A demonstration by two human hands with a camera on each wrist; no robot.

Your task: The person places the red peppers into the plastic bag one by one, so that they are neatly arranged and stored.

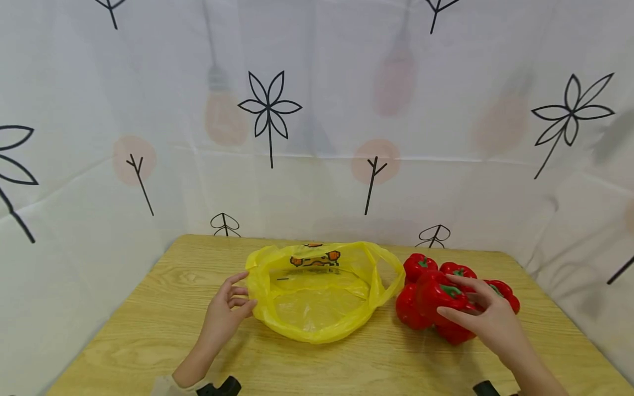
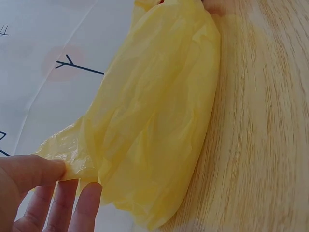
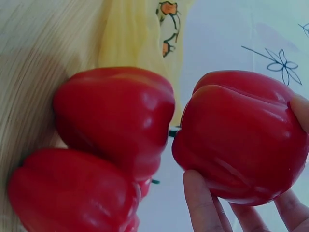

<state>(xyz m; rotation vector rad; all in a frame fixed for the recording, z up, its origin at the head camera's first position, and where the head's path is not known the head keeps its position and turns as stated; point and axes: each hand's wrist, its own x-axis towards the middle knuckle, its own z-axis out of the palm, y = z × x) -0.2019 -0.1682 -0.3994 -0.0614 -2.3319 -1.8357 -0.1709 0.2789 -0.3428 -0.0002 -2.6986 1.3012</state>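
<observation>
A yellow plastic bag (image 1: 317, 334) lies with its mouth spread wide, its handle loop at the right, close to the peppers. With thumb and fingers, my left hand (image 1: 229, 308) pinches the bag's left rim; in the left wrist view the thin film is caught under the thumb. My right hand (image 1: 490, 319) grips a red bell pepper (image 3: 244, 140) above a cluster of others. Beside it in the right wrist view are two more red bell peppers, one upper (image 3: 111, 116) and one lower (image 3: 72, 193). Green stems show on several of them.
The wood-grain table (image 1: 163, 297) carries the bag left of centre and the pepper heap at the right. A white cloth (image 1: 317, 187) printed with black plants and pink circles hangs behind the table and along both sides.
</observation>
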